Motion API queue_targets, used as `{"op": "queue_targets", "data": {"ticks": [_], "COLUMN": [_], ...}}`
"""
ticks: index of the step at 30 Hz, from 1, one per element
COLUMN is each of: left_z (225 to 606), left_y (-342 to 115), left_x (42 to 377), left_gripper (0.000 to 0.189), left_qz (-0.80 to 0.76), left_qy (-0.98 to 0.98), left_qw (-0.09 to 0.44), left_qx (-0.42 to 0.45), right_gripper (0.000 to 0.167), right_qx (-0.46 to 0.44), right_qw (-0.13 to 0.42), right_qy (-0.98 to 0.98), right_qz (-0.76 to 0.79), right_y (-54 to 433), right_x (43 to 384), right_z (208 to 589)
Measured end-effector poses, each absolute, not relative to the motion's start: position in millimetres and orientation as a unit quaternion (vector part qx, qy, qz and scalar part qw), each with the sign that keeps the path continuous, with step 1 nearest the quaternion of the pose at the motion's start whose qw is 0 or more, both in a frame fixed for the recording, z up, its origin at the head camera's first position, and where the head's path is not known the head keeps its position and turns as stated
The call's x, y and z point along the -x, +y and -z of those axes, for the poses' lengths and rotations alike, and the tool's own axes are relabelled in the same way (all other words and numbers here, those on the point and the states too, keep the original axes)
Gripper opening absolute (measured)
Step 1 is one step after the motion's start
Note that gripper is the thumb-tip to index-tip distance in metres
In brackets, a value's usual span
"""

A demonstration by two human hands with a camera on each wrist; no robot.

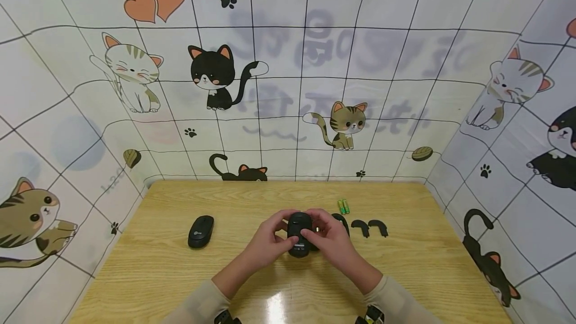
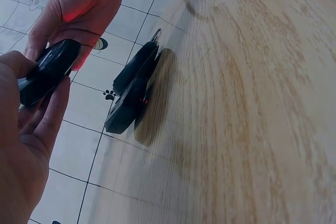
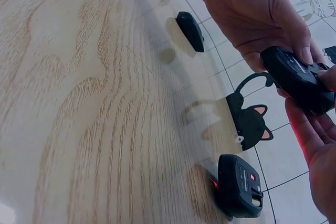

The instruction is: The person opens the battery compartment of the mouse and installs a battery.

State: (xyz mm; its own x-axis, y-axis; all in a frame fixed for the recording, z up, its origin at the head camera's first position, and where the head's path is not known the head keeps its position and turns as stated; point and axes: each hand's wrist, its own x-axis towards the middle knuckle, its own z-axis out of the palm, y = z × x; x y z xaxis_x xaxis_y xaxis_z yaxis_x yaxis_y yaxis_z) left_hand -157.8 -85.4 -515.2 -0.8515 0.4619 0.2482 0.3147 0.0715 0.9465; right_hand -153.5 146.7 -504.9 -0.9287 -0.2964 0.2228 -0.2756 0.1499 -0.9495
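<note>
Both hands hold a black computer mouse [image 1: 299, 231] over the middle of the table, its labelled underside turned up. My left hand [image 1: 269, 236] grips its left side, with the thumb on the underside. From the right, my right hand [image 1: 332, 241] grips the same mouse, its thumb pressing near the middle. Beyond the right hand lies another mouse [image 1: 340, 221], partly hidden by that hand. In the right wrist view, a mouse [image 3: 240, 184] on the table has its underside showing, with a battery in its uncovered slot and a red light glowing.
A black mouse [image 1: 201, 232] lies top up on the left of the wooden table [image 1: 148, 284]. Two green batteries [image 1: 343, 207] lie side by side at the back right. Nearer are two curved black pieces, one left [image 1: 360, 227] and one right [image 1: 378, 227].
</note>
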Motion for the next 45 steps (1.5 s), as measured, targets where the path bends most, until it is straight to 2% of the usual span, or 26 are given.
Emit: {"op": "queue_targets", "data": {"ticks": [7,15,21,45], "left_z": [518,520,520,522], "left_y": [-85,-85,-85,-83], "left_x": [159,160,160,157], "left_gripper": [0.057,0.055,0.054,0.061], "left_qz": [-0.624,-0.626,-0.628,-0.622], "left_qy": [0.734,0.731,0.732,0.734], "left_qw": [0.055,0.058,0.06,0.073], "left_qx": [-0.261,-0.264,-0.258,-0.264], "right_gripper": [0.037,0.051,0.042,0.033], "right_qx": [0.196,0.248,0.272,0.154], "right_qw": [-0.007,-0.088,-0.126,-0.093], "right_qy": [0.762,0.798,0.802,0.766], "right_qz": [0.618,0.543,0.517,0.617], "right_y": [147,149,148,153], "right_x": [155,156,158,161], "right_z": [509,506,503,493]}}
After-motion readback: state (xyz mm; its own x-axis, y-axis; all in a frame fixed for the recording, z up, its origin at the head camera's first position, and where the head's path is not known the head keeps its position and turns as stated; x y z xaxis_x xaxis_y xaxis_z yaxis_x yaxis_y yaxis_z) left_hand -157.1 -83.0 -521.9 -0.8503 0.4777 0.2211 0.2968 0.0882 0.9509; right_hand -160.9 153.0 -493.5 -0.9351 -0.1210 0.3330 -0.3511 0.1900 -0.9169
